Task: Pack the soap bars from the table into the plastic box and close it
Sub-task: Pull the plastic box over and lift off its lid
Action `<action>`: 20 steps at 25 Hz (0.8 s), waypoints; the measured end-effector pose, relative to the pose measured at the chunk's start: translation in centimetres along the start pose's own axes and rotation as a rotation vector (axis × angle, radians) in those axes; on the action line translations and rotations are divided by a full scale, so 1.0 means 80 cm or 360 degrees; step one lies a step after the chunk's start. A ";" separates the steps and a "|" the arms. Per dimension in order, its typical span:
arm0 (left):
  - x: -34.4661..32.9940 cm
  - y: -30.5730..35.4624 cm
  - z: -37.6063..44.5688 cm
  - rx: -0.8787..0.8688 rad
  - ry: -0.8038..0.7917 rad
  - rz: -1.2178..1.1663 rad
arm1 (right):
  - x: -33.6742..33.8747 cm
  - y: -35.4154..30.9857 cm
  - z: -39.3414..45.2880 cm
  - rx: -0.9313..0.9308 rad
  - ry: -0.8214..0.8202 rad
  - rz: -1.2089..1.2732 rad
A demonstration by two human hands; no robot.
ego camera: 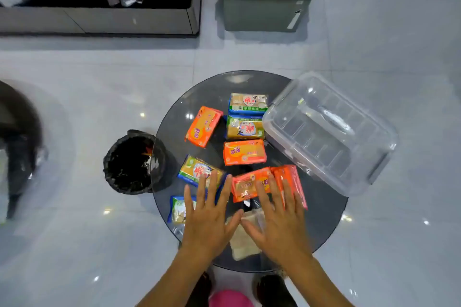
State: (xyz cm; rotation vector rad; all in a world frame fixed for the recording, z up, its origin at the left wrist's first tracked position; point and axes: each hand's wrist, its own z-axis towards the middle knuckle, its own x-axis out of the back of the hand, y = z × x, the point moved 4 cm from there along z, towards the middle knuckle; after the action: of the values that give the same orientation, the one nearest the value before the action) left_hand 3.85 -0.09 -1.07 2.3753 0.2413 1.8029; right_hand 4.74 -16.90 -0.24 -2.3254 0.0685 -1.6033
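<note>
**Hands hovering over wrapped soap bars, box waiting shut**

Head view: a person is standing over a round glass table. Both the left hand and right hand are spreading flat, fingers open, gripping nothing, above the near soap bars. The bars are lying scattered in glossy wrappers; they are likely firm, fairly heavy and slick, best pinched across the long edges. The clear plastic box is sitting at the far right, lid on.
</note>
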 end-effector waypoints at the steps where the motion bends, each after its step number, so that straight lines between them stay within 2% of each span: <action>1: -0.020 -0.004 0.014 -0.0100 -0.0021 0.0031 | -0.015 0.003 0.012 0.0068 -0.0018 -0.0025; 5: -0.088 -0.023 0.063 -0.0541 0.0023 0.0148 | -0.077 0.026 0.053 0.0298 -0.0009 -0.0127; 8: -0.121 -0.030 0.070 -0.0709 0.0171 0.0141 | -0.111 0.036 0.063 0.0418 0.0149 -0.0073; 12: -0.127 -0.031 0.073 -0.0727 0.0297 0.0194 | -0.115 0.032 0.075 0.0414 0.0259 -0.0065; 20: -0.134 -0.036 0.074 -0.0688 0.0333 0.0314 | -0.122 0.026 0.079 0.0303 0.0183 0.0025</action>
State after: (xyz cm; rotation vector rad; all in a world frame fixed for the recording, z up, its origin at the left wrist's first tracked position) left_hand 6.58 0.26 -13.31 1.9691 -0.3405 1.9475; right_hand 7.18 -15.34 -11.69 -2.0846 -0.0387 -1.6573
